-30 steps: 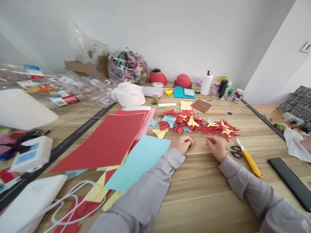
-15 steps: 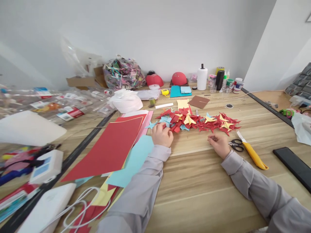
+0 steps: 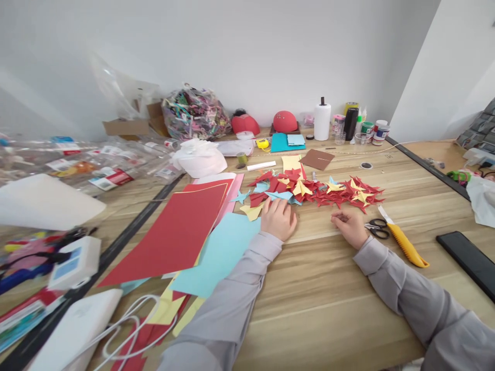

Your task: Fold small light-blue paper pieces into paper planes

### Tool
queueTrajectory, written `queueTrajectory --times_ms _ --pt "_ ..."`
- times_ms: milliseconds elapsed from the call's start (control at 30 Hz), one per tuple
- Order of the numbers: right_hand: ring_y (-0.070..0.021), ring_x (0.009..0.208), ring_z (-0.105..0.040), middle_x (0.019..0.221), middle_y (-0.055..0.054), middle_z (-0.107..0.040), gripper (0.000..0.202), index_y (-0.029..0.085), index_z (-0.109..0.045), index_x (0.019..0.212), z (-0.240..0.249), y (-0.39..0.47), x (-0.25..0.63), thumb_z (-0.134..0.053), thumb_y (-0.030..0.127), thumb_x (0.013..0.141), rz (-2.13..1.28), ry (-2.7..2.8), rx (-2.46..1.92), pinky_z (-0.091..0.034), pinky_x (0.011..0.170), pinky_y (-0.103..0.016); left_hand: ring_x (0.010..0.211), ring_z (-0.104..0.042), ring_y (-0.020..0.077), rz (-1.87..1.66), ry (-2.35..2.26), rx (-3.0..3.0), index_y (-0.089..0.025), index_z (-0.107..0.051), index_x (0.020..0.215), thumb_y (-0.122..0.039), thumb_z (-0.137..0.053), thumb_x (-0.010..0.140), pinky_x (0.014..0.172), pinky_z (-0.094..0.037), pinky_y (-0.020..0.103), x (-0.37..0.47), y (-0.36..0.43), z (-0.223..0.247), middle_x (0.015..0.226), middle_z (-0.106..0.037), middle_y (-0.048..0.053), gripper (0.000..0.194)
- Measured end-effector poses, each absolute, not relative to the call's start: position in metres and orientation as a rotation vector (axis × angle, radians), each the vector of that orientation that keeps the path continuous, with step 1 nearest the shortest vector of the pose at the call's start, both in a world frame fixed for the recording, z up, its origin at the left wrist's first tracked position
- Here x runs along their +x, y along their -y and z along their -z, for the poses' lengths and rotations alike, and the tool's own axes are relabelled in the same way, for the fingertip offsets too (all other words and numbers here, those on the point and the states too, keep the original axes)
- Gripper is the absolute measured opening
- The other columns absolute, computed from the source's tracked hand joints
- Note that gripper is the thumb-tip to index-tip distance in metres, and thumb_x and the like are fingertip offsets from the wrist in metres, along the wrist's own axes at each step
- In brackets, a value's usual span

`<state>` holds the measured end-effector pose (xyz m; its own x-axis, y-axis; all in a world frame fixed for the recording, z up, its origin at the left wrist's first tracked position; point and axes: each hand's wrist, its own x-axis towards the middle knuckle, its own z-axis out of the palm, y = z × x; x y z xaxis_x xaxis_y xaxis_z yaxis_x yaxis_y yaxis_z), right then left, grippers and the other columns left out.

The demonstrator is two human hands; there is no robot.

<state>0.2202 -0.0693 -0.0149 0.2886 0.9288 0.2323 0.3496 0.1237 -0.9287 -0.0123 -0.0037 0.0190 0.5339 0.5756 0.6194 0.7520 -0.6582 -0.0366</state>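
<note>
My left hand (image 3: 278,219) rests at the near edge of a heap of folded paper stars (image 3: 320,191), mostly red with some yellow and blue. Its fingers are stretched forward and touch a light blue paper piece (image 3: 280,196); the fingertips are partly hidden. A yellow paper piece (image 3: 252,212) lies just left of that hand. My right hand (image 3: 350,226) is in front of the heap's right part, thumb and fingers closed in a pinch. Whatever may be between them is too small to make out. Beside it lie black-handled scissors (image 3: 378,229) and a yellow-handled knife (image 3: 408,245).
Red sheets (image 3: 174,232) and a light blue sheet (image 3: 220,252) lie at left, near a white cable (image 3: 129,322). A black phone (image 3: 467,260) sits at right. Bottles and jars, including a white bottle (image 3: 322,122), stand at the back by the wall.
My left hand has shifted right along the heap's front edge, and a yellow piece now shows where it was. The right hand keeps its pinch, almost still.
</note>
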Motion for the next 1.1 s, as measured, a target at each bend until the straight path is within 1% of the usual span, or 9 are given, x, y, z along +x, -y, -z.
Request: queueTrajectory --times_ms 133,333,500,600,667,833,933,1033,1100 --pt "-0.0161 0.051 -0.058 0.061 -0.003 -0.065 0.017 0.017 -0.065 0.076 0.017 0.069 0.221 -0.062 0.032 0.067 -0.674 1.261 -1.431 -0.046 0.052 -0.028 0.106 -0.049 0.0304 0.901 1.086 -2.575 -0.016 -0.065 0.097 -0.027 -0.049 0.077 0.100 -0.022 0.048 -0.009 0.007 -0.016 0.111 -0.060 0.016 0.028" --pt "-0.0162 0.050 -0.058 0.061 -0.004 -0.065 0.017 0.017 -0.064 0.076 0.017 0.068 0.221 -0.061 0.031 0.067 -0.691 1.267 -1.438 -0.046 0.051 -0.028 0.099 -0.053 0.0272 1.126 0.994 -2.948 -0.021 -0.067 0.083 -0.024 -0.052 0.074 0.096 -0.027 0.046 -0.011 0.006 -0.014 0.101 -0.065 0.013 0.018" --pt "-0.0159 0.051 -0.059 0.065 -0.005 -0.066 0.018 0.017 -0.064 0.076 0.017 0.066 0.222 -0.062 0.032 0.067 -0.702 1.267 -1.424 -0.047 0.052 -0.028 0.090 -0.056 0.0237 1.046 0.796 -3.254 -0.023 -0.067 0.081 -0.026 -0.053 0.074 0.090 -0.033 0.043 -0.002 0.018 -0.018 0.096 -0.066 0.013 0.016" --pt "-0.0156 0.050 -0.058 0.064 -0.005 -0.066 0.020 0.016 -0.063 0.077 0.016 0.066 0.223 -0.061 0.033 0.067 -0.707 1.277 -1.425 -0.046 0.051 -0.028 0.089 -0.057 0.0235 0.902 0.895 -3.108 -0.020 -0.067 0.082 -0.026 -0.050 0.076 0.087 -0.036 0.042 0.004 0.029 -0.031 0.097 -0.066 0.014 0.018" --pt "-0.0151 0.050 -0.058 0.064 -0.005 -0.066 0.020 0.016 -0.063 0.077 0.016 0.065 0.223 -0.060 0.033 0.068 -0.710 1.286 -1.423 -0.046 0.051 -0.028 0.091 -0.058 0.0259 0.730 1.220 -2.860 -0.016 -0.066 0.084 -0.027 -0.045 0.079 0.085 -0.037 0.043 0.004 0.034 -0.044 0.094 -0.065 0.016 0.024" --pt "-0.0145 0.051 -0.058 0.063 -0.003 -0.065 0.018 0.016 -0.063 0.078 0.017 0.064 0.222 -0.058 0.031 0.069 -0.711 1.308 -1.415 -0.048 0.052 -0.027 0.081 -0.062 0.0292 -0.035 2.023 -2.290 -0.013 -0.065 0.081 -0.036 -0.042 0.078 0.063 -0.044 0.036 -0.027 0.037 -0.069 0.089 -0.065 0.017 0.033" --pt "-0.0150 0.054 -0.060 0.064 -0.003 -0.067 0.015 0.017 -0.064 0.078 0.018 0.063 0.221 -0.058 0.028 0.069 -0.670 1.339 -1.436 -0.049 0.055 -0.027 0.085 -0.062 0.0290 -0.254 2.074 -2.261 -0.012 -0.064 0.086 -0.041 -0.040 0.079 0.064 -0.044 0.033 -0.055 0.038 -0.067 0.093 -0.065 0.018 0.038" --pt "-0.0157 0.058 -0.062 0.066 -0.004 -0.068 0.013 0.017 -0.065 0.077 0.018 0.063 0.220 -0.057 0.024 0.069 -0.637 1.384 -1.456 -0.050 0.058 -0.027 0.088 -0.061 0.0313 -0.257 2.059 -2.200 -0.010 -0.061 0.092 -0.044 -0.040 0.079 0.066 -0.044 0.035 -0.072 0.040 -0.059 0.099 -0.063 0.021 0.042" --pt "-0.0159 0.059 -0.063 0.066 -0.004 -0.068 0.013 0.017 -0.065 0.077 0.017 0.063 0.219 -0.056 0.022 0.070 -0.625 1.402 -1.468 -0.050 0.059 -0.028 0.085 -0.062 0.0314 -0.273 2.014 -2.248 -0.010 -0.061 0.087 -0.043 -0.043 0.078 0.065 -0.044 0.035 -0.073 0.040 -0.052 0.095 -0.064 0.021 0.038"
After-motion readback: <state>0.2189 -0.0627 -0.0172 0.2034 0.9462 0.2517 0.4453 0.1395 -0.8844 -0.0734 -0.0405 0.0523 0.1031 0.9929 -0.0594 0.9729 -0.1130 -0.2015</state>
